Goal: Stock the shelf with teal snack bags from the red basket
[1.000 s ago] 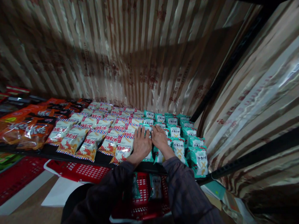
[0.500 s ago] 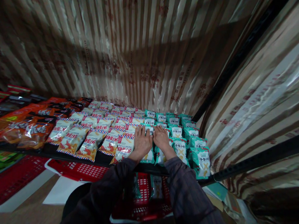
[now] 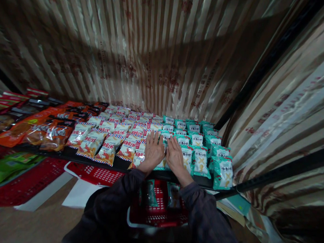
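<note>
Rows of small teal snack bags fill the right part of a black shelf. Beside them on the left stand white snack bags with red lettering and striped edges. My left hand lies with fingers stretched over the front bags where the white and teal rows meet. Just to its right, my right hand rests flat on the teal bags, fingers extended. Neither hand is wrapped round a bag. The bags directly beneath my palms are partly hidden.
Orange snack bags lie farther left on the shelf. Below it, a red basket holds some teal bags, and another red basket carries green bags. A black post and striped sheeting bound the right side.
My hands have drawn slightly back toward the shelf's front edge, still flat on the bags. The camera view has shifted a little, so the shelf appears farther right.
</note>
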`<state>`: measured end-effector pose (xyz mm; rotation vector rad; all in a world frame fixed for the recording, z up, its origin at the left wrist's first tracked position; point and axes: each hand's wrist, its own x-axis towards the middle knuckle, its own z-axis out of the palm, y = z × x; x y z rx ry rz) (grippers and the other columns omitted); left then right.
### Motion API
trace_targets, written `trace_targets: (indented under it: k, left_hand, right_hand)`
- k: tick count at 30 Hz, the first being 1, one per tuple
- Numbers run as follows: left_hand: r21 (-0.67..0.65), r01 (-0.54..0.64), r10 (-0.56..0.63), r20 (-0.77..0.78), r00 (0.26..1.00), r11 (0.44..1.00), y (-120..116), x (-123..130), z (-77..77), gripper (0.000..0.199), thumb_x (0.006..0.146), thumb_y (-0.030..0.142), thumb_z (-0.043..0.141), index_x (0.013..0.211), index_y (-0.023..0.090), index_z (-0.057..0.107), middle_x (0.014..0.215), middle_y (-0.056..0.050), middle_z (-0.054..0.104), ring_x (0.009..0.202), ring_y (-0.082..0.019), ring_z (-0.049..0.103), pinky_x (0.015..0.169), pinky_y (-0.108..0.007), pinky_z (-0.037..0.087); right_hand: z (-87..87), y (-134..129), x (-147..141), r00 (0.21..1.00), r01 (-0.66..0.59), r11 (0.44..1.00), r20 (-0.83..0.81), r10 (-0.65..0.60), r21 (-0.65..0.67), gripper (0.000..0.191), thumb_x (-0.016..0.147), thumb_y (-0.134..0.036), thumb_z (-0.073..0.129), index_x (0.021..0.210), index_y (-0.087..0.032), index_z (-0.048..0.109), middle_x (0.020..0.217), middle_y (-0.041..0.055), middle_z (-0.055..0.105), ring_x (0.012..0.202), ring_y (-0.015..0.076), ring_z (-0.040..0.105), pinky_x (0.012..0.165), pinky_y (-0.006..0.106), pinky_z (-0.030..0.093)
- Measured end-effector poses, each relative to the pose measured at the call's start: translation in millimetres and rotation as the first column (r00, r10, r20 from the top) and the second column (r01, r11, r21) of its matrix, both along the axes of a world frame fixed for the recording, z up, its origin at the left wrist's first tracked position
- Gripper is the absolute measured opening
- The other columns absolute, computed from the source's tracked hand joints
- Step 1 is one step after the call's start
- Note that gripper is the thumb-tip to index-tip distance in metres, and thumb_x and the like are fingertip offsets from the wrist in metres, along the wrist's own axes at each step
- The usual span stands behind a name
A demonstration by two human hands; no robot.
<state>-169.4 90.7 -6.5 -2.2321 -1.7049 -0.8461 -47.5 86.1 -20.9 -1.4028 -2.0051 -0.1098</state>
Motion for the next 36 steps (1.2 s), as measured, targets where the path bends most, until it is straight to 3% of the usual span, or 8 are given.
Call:
trace_targets:
  k: [4, 11, 14, 17, 21, 24, 30, 36]
  left_hand:
    - [-0.006, -0.004, 0.004, -0.040, 0.999, 1.000, 3.9, -10.6, -0.6, 0.047, 0.090, 0.026, 0.041, 0.133, 0.010, 0.051, 0.148, -0.018, 0.040, 0.146, -0.033, 0.015, 0.116, -0.057, 0.019]
    - [-0.001, -0.008, 0.008, -0.033, 0.999, 1.000, 12.2, -20.7, -6.6, 0.044, 0.093, 0.031, 0.040, 0.131, 0.016, 0.055, 0.144, -0.016, 0.047, 0.143, -0.029, 0.025, 0.115, -0.056, 0.022]
    - [0.011, 0.002, -0.001, -0.012, 1.000, 1.000, 12.6, -19.6, -5.7, 0.044, 0.094, 0.032, 0.039, 0.131, 0.014, 0.054, 0.143, -0.018, 0.047, 0.143, -0.029, 0.027, 0.115, -0.054, 0.023]
    - [0.026, 0.003, -0.005, 0.045, 0.999, 1.000, 8.0, -20.8, 6.0, 0.045, 0.094, 0.031, 0.039, 0.133, 0.013, 0.051, 0.145, -0.018, 0.044, 0.144, -0.029, 0.024, 0.116, -0.053, 0.023]
    - [0.075, -0.026, 0.014, 0.143, 0.990, 0.997, -14.1, -37.0, 17.0, 0.046, 0.093, 0.028, 0.038, 0.136, 0.013, 0.048, 0.153, -0.014, 0.033, 0.147, -0.029, 0.010, 0.117, -0.054, 0.021]
    - [0.106, -0.119, 0.090, 0.246, 0.965, 0.987, -41.2, -53.6, -0.4, 0.052, 0.093, 0.025, 0.036, 0.144, 0.013, 0.035, 0.158, -0.013, 0.021, 0.148, -0.029, 0.000, 0.117, -0.054, 0.022]
    - [0.092, -0.021, 0.006, 0.164, 0.986, 0.996, -76.2, -57.8, -53.5, 0.061, 0.091, 0.030, 0.045, 0.145, 0.007, 0.029, 0.157, -0.021, 0.014, 0.147, -0.033, 0.000, 0.114, -0.056, 0.026]
    - [0.146, 0.006, -0.036, 0.202, 0.979, 0.989, -71.9, -47.2, -59.6, 0.073, 0.087, 0.022, 0.048, 0.150, 0.013, 0.013, 0.159, -0.020, 0.004, 0.147, -0.034, 0.000, 0.112, -0.057, 0.029]
  right_hand:
    - [-12.8, -12.1, -11.8, 1.000, -0.021, 0.999, -0.021, 0.022, 0.038, 0.045, 0.094, -0.017, 0.032, 0.133, -0.004, 0.051, 0.144, 0.0196, 0.045, 0.143, 0.0255, 0.026, 0.112, 0.046, 0.036]
    - [-33.9, -14.9, -20.5, 1.000, 0.001, 0.998, -0.003, -0.001, 0.066, 0.045, 0.095, -0.018, 0.032, 0.135, -0.005, 0.049, 0.143, 0.0199, 0.047, 0.142, 0.0263, 0.029, 0.111, 0.048, 0.036]
    - [-32.4, -15.0, -19.8, 1.000, 0.010, 0.997, 0.007, -0.011, 0.070, 0.045, 0.095, -0.019, 0.033, 0.136, -0.006, 0.048, 0.144, 0.0198, 0.045, 0.144, 0.0263, 0.025, 0.111, 0.051, 0.035]
    - [-25.9, -25.4, -22.0, 1.000, 0.000, 0.995, 0.007, -0.001, 0.101, 0.047, 0.096, -0.019, 0.032, 0.140, -0.007, 0.043, 0.149, 0.0187, 0.038, 0.146, 0.0259, 0.017, 0.113, 0.052, 0.031]
    - [-25.5, -54.9, -33.1, 0.998, -0.068, 0.991, 0.002, 0.068, 0.118, 0.052, 0.096, -0.018, 0.031, 0.148, -0.013, 0.029, 0.155, 0.0153, 0.029, 0.147, 0.0246, 0.012, 0.114, 0.052, 0.029]
    - [-35.0, -73.4, -41.8, 0.997, -0.077, 0.988, -0.005, 0.079, 0.132, 0.055, 0.096, -0.018, 0.032, 0.150, -0.015, 0.021, 0.157, 0.0148, 0.023, 0.147, 0.0257, 0.011, 0.114, 0.053, 0.028]
    - [-51.6, -73.2, -46.9, 0.998, 0.043, 0.994, -0.054, -0.038, 0.096, 0.053, 0.098, -0.025, 0.034, 0.149, -0.016, 0.026, 0.160, 0.0148, 0.010, 0.147, 0.0306, 0.005, 0.113, 0.057, 0.026]
    - [-56.5, -62.9, -45.0, 0.994, 0.089, 0.992, -0.063, -0.084, 0.088, 0.052, 0.097, -0.026, 0.034, 0.148, -0.016, 0.029, 0.160, 0.0147, 0.007, 0.147, 0.0315, 0.005, 0.112, 0.057, 0.026]
